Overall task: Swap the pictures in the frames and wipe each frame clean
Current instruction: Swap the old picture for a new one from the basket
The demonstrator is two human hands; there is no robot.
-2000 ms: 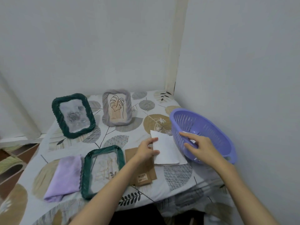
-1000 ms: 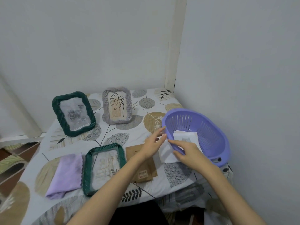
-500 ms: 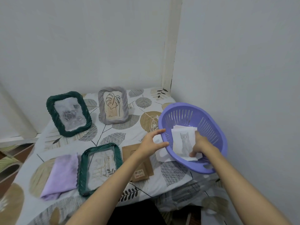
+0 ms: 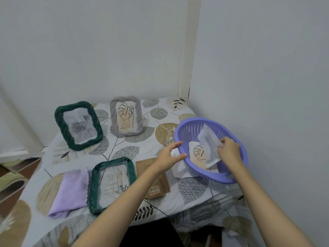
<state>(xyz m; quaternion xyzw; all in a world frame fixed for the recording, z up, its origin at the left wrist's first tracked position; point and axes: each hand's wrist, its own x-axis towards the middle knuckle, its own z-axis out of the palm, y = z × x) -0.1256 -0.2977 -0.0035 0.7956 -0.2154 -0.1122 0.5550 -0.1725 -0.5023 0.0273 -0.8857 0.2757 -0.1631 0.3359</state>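
Digging through the purple basket [image 4: 236, 138] for a replacement print, so this looks early on: the right hand [image 4: 228, 150] pinches a pale print [image 4: 208, 139] lifted off the leaf print [image 4: 198, 155] lying under it, and the left hand [image 4: 169, 155], fingers loose, steadies the near rim. Left of that hand, the green frame [image 4: 112, 184] lies flat beside its brown backing [image 4: 154, 180], and the purple cloth [image 4: 71, 191] looks untouched, so I'd guess the swapping and wiping are mostly still to do.

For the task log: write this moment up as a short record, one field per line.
left hand: open, thumb at the near rim of the purple basket
right hand: pinches a white sheet lifted inside the basket
under the sheet: leaf print lying in the basket
standing frames: dark green frame, grey frame
flat frame: green frame beside a lilac cloth
near the left wrist: brown backing board
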